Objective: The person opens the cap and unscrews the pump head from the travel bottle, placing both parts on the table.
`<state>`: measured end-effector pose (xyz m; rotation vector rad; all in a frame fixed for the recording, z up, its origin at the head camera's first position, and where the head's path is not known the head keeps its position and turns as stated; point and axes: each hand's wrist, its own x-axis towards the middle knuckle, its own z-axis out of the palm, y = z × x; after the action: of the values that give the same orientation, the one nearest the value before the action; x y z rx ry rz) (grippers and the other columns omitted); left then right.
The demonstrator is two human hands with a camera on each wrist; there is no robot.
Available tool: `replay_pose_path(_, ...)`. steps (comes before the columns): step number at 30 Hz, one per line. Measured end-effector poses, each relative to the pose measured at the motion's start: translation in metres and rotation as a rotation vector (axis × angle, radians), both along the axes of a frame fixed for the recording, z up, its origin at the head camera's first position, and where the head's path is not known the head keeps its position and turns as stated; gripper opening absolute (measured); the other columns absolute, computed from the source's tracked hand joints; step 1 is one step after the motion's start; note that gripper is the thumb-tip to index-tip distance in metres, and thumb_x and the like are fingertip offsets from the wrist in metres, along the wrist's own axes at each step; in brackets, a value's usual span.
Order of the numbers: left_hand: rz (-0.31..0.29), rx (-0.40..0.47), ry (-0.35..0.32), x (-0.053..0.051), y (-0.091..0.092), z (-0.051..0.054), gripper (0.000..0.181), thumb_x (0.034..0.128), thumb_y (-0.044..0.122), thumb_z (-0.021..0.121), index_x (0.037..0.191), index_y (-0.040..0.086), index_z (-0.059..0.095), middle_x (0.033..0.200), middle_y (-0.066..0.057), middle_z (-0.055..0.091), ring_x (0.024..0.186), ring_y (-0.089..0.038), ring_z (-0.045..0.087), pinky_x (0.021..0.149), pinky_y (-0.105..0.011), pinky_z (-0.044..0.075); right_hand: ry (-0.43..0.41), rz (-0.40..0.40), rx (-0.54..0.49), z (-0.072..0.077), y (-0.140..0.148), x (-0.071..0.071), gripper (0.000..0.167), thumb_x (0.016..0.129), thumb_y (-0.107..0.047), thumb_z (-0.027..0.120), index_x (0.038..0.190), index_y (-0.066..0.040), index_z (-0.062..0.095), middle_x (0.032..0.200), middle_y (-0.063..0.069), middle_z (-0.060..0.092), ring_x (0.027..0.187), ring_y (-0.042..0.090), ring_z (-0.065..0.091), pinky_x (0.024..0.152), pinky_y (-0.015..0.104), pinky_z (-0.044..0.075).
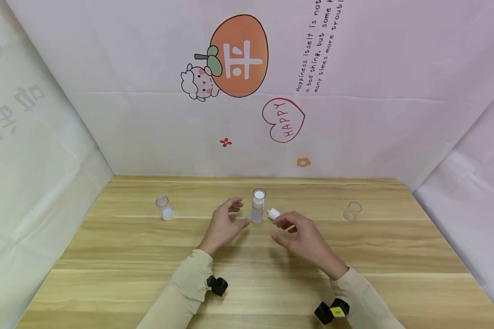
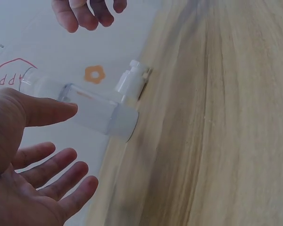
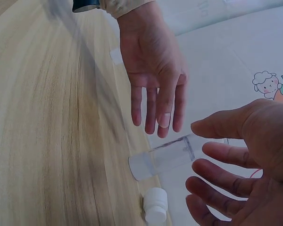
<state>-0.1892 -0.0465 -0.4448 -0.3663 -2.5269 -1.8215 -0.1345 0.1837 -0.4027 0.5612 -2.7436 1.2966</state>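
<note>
A clear cylindrical bottle (image 1: 257, 214) with a whitish base stands upright near the middle of the wooden table. To its left is my left hand (image 1: 223, 226), fingers loosely bent and apart from it; the left wrist view shows the thumb in front of the bottle (image 2: 92, 110). Just right of the bottle, a small white pump head (image 1: 273, 214) with a narrow nozzle rests on the table. My right hand (image 1: 306, 237) hovers close by it with relaxed fingers. Seen from the right wrist, that hand holds nothing, and the white pump head (image 3: 155, 205) lies apart from its fingers.
At the left of the table (image 1: 247, 292) stands a small clear container with a white part inside (image 1: 165, 208). Toward the right is a clear cup-like cap (image 1: 352, 210). A printed cloth (image 1: 148, 132) hangs behind the table's back edge.
</note>
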Motion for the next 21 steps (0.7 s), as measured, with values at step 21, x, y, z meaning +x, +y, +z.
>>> replay_pose_path(21, -0.053, 0.005, -0.029, -0.010, 0.022, -0.011, 0.061, 0.0876, 0.010, 0.079, 0.140, -0.004, 0.053, 0.134, -0.019, 0.061, 0.124, -0.034, 0.057, 0.104, -0.045, 0.047, -0.059, 0.028, 0.021, -0.012, 0.015, 0.007, 0.021, 0.089, -0.006, 0.077, 0.109, -0.002, 0.071, 0.107, 0.013, 0.070, 0.096, 0.026, 0.065, 0.082, 0.045, 0.057)
